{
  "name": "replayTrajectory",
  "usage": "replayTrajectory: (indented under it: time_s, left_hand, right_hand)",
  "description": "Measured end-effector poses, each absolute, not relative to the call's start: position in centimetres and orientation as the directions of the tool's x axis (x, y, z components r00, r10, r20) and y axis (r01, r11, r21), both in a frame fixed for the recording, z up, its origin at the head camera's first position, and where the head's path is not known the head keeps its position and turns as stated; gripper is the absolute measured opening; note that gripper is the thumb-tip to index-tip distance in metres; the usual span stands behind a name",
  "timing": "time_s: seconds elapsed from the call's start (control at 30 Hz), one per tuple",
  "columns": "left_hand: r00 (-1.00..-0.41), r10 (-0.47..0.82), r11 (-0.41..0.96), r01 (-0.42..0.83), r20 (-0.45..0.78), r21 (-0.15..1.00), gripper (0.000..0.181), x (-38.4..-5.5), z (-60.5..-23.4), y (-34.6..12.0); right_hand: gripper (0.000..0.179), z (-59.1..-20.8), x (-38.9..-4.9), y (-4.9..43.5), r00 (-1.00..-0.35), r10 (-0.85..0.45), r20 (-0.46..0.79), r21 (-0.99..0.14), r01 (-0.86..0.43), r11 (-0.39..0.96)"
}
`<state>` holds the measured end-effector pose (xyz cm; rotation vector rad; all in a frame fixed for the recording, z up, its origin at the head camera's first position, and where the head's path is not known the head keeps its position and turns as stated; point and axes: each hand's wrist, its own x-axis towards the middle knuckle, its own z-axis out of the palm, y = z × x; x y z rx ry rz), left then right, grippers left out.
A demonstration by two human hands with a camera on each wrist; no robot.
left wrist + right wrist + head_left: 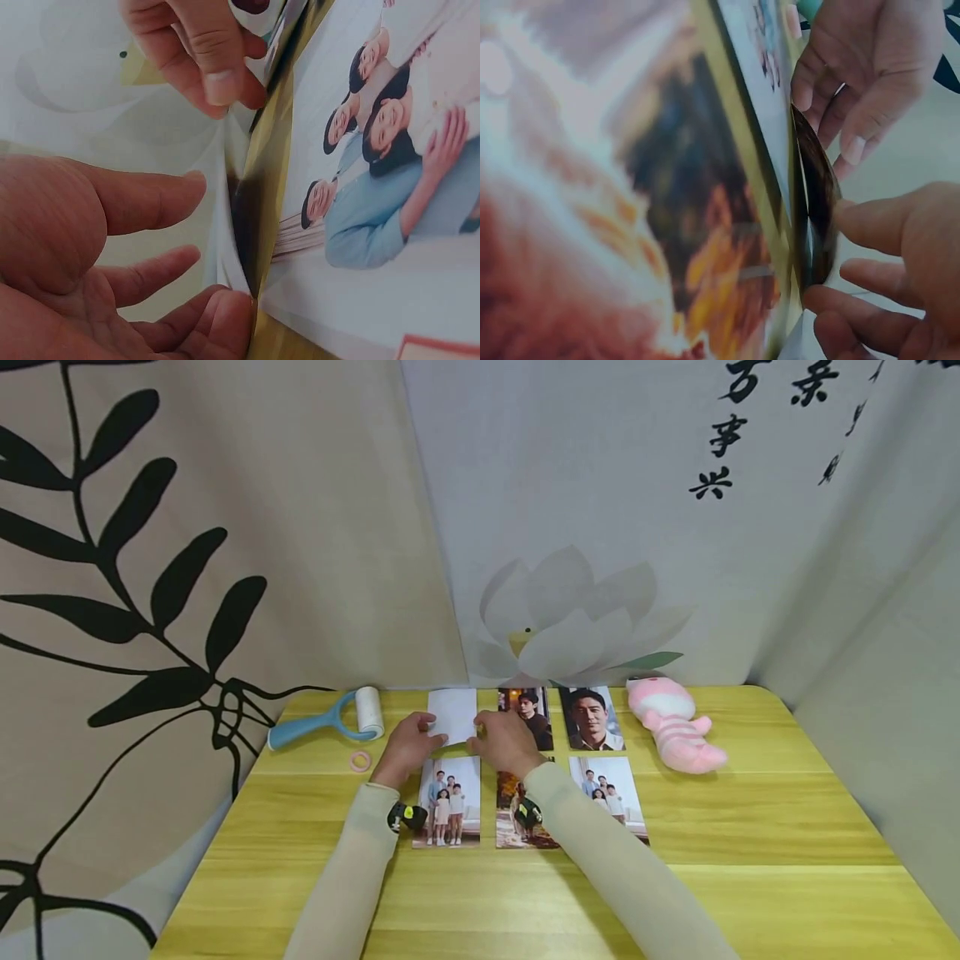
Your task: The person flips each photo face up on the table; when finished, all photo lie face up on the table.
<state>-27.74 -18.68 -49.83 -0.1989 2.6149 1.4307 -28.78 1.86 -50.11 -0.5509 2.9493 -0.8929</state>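
Observation:
A photo print (453, 718) lies white back up at the far left of two rows of photos. My left hand (407, 748) holds its left edge, and my right hand (512, 742) grips its right edge with thumb and fingers. In the right wrist view, the dark printed underside (817, 202) shows and the card bows, its near edge raised. A family photo (453, 802) lies face up just in front of it. Under my right hand and wrist, a portrait photo (536, 722) and a warm-coloured photo (506, 818) are partly covered.
Another portrait (592, 718) and a second family photo (611, 789), partly behind my right sleeve, lie to the right. A pink plush toy (675, 727) sits beyond them. At left are a blue-handled lint roller (322, 720) and a pink ring (360, 762). A printed curtain (585, 527) hangs behind the table.

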Motion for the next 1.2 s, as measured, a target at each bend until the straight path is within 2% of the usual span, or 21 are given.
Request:
replayTrajectory:
  time_s: [0.13,0.37,0.63,0.83,0.97,1.2]
  left_hand:
    - [-0.976,-0.049,0.53,-0.204,-0.211,0.823,0.056,-27.8,-49.8,-18.5]
    - [-0.973,-0.07,0.533,-0.221,-0.218,0.817,0.057,-28.0,-49.9,-18.2]
    - [-0.973,-0.08,0.554,-0.225,-0.217,0.802,0.057,-28.1,-50.0,-17.9]
    - [-0.98,-0.065,0.552,-0.194,-0.19,0.811,0.057,-27.7,-49.5,-17.7]
    - [-0.99,-0.015,0.524,-0.124,-0.137,0.843,0.058,-27.3,-48.7,-17.3]
    - [-0.996,0.067,0.409,-0.03,-0.063,0.912,0.049,-27.0,-47.3,-16.0]
  right_hand:
    - [0.038,-50.2,-28.7,1.9,-0.945,-0.315,0.092,-0.642,-0.298,0.707]
    - [0.038,-51.1,-29.0,1.7,-0.977,-0.211,0.033,-0.859,-0.136,0.494]
    - [0.04,-51.2,-29.3,1.5,-0.988,-0.152,-0.019,-0.939,-0.035,0.343]
    - [0.037,-50.5,-29.0,1.8,-0.986,-0.158,-0.048,-0.978,0.014,0.21]
    - [0.033,-49.4,-28.5,2.3,-0.988,-0.155,0.003,-0.989,-0.025,0.144]
    - [0.029,-47.4,-27.3,2.9,-0.984,-0.104,0.145,-0.97,-0.162,0.181]
